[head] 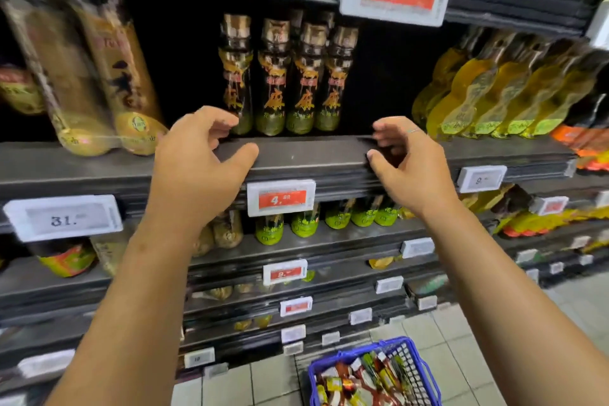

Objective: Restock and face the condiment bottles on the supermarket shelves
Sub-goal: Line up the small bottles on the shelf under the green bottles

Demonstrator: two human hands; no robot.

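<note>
Four dark bottles (285, 76) with gold caps and orange lettering stand in a row on the shelf (306, 155), more behind. Left hand (197, 161) and right hand (408, 165) hover before them, fingers loosely curled, empty. Yellow bottles (487, 92) stand right; blue basket (372, 372) below.

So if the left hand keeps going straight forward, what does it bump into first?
Most likely the leftmost dark bottle in the row of four. The left hand hovers empty in front of the shelf edge, fingers curled toward that bottle's base. Depth is hard to judge, so the gap is uncertain.
</note>
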